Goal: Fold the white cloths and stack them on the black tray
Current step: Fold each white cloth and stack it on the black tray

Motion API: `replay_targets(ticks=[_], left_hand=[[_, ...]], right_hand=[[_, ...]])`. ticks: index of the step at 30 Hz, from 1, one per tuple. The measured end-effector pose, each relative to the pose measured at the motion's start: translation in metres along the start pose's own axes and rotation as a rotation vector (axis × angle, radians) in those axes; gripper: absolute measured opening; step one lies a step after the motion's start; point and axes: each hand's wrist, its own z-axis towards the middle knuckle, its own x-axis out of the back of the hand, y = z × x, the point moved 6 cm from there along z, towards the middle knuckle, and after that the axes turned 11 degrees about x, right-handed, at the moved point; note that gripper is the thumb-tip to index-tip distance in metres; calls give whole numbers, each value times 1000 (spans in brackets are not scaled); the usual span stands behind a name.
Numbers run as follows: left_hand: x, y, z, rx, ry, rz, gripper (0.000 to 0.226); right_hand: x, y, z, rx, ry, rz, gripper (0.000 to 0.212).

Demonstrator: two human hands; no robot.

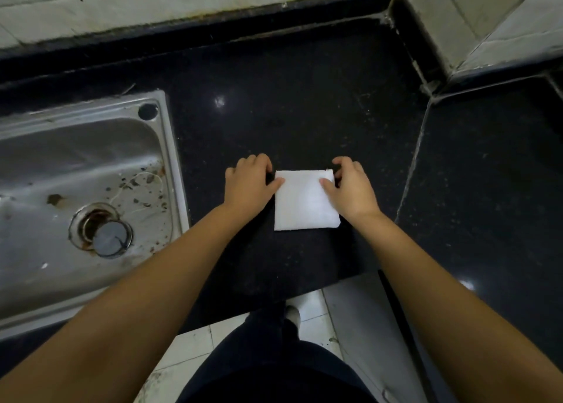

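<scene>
Both hands have a grip on the folded white cloth [306,201] — left hand [248,186] pinching its left edge, right hand [350,189] its right, on the dark desk [304,98] beside the sink [170,158]. Folding looks finished; no tray in sight, so next comes lifting it squarely — fold intact.

The room is dim, lit from overhead: two small glints sit on the polished black counter [304,104], one near the sink, one at the right edge. The white cloth [306,203] is nearly blown out, its folds hard to read. The steel sink [170,146] shows soft grey sheen. Edges bow outward from the wide lens, and the forearms look slightly smeared, perhaps by motion.
</scene>
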Motion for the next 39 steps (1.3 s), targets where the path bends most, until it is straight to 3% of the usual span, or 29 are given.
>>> replay_targets(ticks=[2,5,8,10,13,16,18,20,22,26,30,39], left_hand=[[0,-4,-8,71,51,8,30],[-15,0,-19,133,-42,146,38],[-21,14,-26,146,-90,182,36],[-17,21,-30,161,-123,30,27],[-2,28,-44,173,-193,-427,11],[6,34,-65,218,-243,-760,14],[2,43,-82,268,-365,-945,29],[-4,58,-102,311,-522,-1088,38],[-10,77,-127,324,-670,-1176,27],[-22,121,-184,252,-921,-1126,11],[-38,153,-253,85,-1006,-1006,8],[-118,128,-463,-139,-1287,-592,9]], right_hand=[[2,2,-7,-58,-22,-116,45],[-5,-7,-18,-110,-103,-345,49],[-9,-17,-20,-125,-134,-311,41],[-3,-16,-24,-161,-131,-136,37],[19,-11,-41,-215,-18,289,34],[41,-8,-72,-258,52,688,22],[55,-4,-96,-268,89,856,5],[69,2,-123,-242,160,967,5],[84,9,-156,-203,239,1020,6],[112,28,-239,-183,421,1035,8],[112,51,-342,-263,693,1029,7],[6,66,-603,-600,1192,1127,9]])
